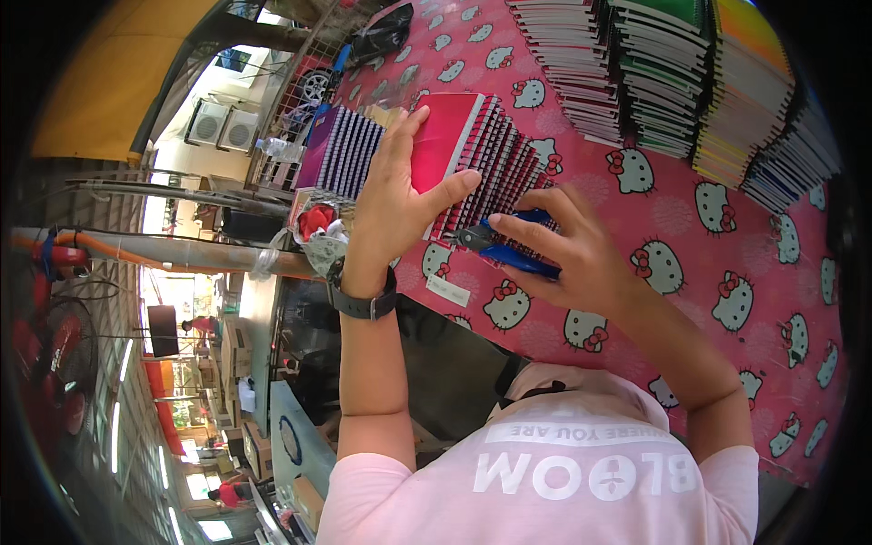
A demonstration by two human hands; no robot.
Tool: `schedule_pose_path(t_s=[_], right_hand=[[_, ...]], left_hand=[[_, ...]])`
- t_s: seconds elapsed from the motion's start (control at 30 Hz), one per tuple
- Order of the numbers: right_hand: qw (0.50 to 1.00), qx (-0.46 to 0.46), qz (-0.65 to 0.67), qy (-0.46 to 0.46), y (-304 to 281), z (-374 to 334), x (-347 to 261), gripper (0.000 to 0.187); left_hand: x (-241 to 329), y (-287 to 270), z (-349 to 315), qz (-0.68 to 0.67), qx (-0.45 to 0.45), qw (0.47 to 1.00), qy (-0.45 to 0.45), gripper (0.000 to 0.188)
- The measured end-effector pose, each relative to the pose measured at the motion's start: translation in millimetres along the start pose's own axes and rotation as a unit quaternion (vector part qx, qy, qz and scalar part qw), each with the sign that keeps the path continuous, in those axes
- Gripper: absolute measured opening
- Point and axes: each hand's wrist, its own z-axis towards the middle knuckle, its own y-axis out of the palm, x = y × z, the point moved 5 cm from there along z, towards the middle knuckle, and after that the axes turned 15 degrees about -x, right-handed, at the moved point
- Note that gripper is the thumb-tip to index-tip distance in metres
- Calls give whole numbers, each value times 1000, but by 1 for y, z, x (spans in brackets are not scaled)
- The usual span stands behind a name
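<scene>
A stack of spiral-bound notebooks (443, 136) with a red top cover lies on the table, its wire-bound edges fanned out to the right. My left hand (397, 177) rests flat on the top cover, fingers stretched out and thumb near the spiral edge. Blue-handled cutting pliers (520, 261) are gripped in my right hand (581, 250). Their dark jaws are at the near end of the spiral bindings; whether they touch a wire I cannot tell. A dark watch is on my left wrist.
Purple spiral notebooks (338, 153) stand left of the red stack. Tall piles of spiral notebooks (658, 86) line the table's far right. A pink patterned cloth (581, 195) covers the table. A small white label (448, 292) lies near its front edge, and a clear bottle (280, 149) is beyond the left side.
</scene>
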Motion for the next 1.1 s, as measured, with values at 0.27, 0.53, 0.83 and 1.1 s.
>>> schedule_pose_path(t_s=[0.27, 0.53, 0.83, 1.1], right_hand=[[710, -243, 602, 272, 20, -3, 15, 35], [988, -53, 131, 55, -5, -8, 11, 49], [999, -46, 29, -8, 2, -10, 11, 45], [928, -94, 327, 152, 12, -19, 21, 40]], left_hand=[[4, 3, -6, -15, 15, 1000, -10, 86], [4, 3, -1, -53, -21, 998, -28, 85], [2, 0, 0, -77, -47, 996, -12, 86], [0, 0, 0, -59, -47, 996, -36, 90]])
